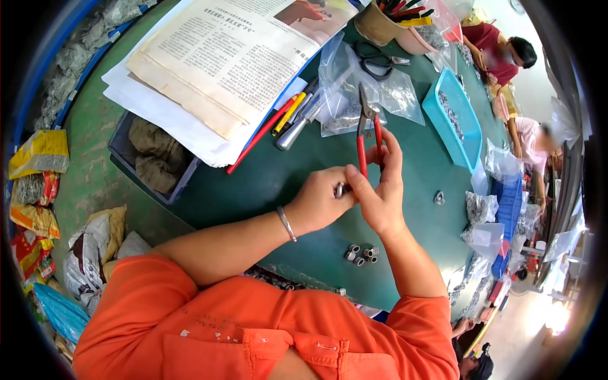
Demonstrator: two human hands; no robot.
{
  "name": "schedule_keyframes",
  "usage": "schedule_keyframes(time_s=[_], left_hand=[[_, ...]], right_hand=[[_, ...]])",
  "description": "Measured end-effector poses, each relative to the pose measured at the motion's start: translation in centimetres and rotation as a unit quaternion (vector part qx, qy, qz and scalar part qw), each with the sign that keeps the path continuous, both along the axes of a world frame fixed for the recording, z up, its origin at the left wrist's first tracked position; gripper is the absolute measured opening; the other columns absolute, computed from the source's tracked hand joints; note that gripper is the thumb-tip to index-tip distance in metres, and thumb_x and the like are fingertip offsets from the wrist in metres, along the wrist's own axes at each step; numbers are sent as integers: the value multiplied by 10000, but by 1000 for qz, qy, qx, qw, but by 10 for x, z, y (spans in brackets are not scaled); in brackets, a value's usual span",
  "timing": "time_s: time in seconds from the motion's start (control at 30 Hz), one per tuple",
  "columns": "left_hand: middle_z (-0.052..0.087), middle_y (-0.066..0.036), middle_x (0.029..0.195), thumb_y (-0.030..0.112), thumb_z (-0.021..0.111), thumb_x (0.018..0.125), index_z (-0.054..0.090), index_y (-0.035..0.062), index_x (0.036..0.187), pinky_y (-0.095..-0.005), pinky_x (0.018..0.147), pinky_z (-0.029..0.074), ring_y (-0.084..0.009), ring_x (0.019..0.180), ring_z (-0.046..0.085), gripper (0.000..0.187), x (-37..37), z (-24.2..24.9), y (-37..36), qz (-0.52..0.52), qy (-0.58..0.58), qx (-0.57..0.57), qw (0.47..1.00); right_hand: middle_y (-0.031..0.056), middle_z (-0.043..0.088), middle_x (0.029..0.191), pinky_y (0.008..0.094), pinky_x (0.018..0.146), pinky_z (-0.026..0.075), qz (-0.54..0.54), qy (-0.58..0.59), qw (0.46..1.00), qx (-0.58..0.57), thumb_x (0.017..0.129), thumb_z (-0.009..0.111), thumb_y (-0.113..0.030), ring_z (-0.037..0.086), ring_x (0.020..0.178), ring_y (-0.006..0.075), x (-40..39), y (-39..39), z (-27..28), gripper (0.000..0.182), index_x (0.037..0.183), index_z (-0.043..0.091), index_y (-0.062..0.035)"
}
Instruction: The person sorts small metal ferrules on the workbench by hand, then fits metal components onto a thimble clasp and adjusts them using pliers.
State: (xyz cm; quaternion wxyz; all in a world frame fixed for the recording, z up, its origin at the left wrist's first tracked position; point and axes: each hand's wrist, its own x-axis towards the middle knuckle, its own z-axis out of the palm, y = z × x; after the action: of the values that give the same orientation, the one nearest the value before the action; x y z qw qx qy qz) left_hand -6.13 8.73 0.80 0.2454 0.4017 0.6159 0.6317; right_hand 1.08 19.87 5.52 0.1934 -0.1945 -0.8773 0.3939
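Observation:
My right hand holds red-handled pliers, their dark jaws pointing up and away from me. Close against it, my left hand, with a metal bangle on the wrist, is closed on a small metal part. The fingertips of both hands meet near the lower end of the pliers. Several small metal fittings lie on the green table below my hands. One more metal piece is off to the right.
Papers, pens, black scissors and plastic bags lie beyond my hands. A turquoise tray stands right, a bin with cloth left. Two people sit at the far right; another person is partly visible lower right.

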Motion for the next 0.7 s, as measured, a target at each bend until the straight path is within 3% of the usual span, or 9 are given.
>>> schedule_keyframes(time_s=[0.07,0.1,0.17,0.2,0.3,0.33,0.37,0.47,0.7], left_hand=[[566,-28,830,35,662,738,544,38,984,-225,599,417,-120,669,530,273,-3,1,4,-61,-309,45,948],[541,-15,954,-33,604,726,490,60,1080,-226,682,432,-108,796,533,383,-5,0,4,-59,-394,48,916],[517,-50,1004,-108,494,711,451,58,1121,-261,778,444,-142,915,531,445,-13,-3,4,-58,-548,88,830],[515,-83,1052,-143,415,689,436,48,1129,-315,888,436,-198,1034,523,481,-13,2,4,-43,-568,102,816],[513,-124,1110,-144,418,684,432,33,1126,-340,960,408,-249,1113,502,477,-13,4,6,-31,-588,137,796],[494,-159,1182,-114,456,761,425,29,1138,-357,987,389,-265,1152,483,405,-15,3,5,-45,-578,142,803],[494,-159,1182,-114,456,761,425,29,1138,-357,987,389,-265,1152,483,405,-15,4,5,-44,-579,139,802],[526,-145,1171,89,532,894,452,39,1132,-328,924,440,-249,1081,542,256,-17,3,5,-52,-553,160,816],[623,-70,975,137,586,873,553,54,968,-235,712,483,-133,847,603,130,-19,8,0,-36,-443,67,893]], right_hand=[[87,468,936,311,829,396,-5,19,1000,9,723,650,-82,456,885,187,6,5,-1,578,1228,385,8],[89,463,947,310,815,400,-30,23,999,30,707,657,-73,450,877,186,10,7,-2,574,1211,394,5],[82,455,941,304,790,398,-80,21,995,58,680,664,-61,443,858,180,16,8,3,589,1203,399,0],[86,447,930,314,759,393,-88,30,991,98,651,661,-46,440,832,188,20,12,1,620,1210,395,-1],[96,451,913,328,736,389,-96,10,979,182,638,649,-39,444,811,206,31,15,4,639,1222,394,-2],[104,455,902,339,733,385,-95,8,978,185,627,640,-34,444,802,218,32,14,7,650,1232,403,-9],[104,455,902,339,733,385,-96,6,978,183,627,640,-34,444,802,218,34,13,8,650,1232,403,-9],[100,455,894,338,740,381,-95,0,976,194,624,639,-31,441,795,217,40,11,8,648,1232,415,-15],[82,452,942,303,844,360,-70,-8,997,30,655,556,-41,443,897,186,59,11,1,586,1221,411,1]])
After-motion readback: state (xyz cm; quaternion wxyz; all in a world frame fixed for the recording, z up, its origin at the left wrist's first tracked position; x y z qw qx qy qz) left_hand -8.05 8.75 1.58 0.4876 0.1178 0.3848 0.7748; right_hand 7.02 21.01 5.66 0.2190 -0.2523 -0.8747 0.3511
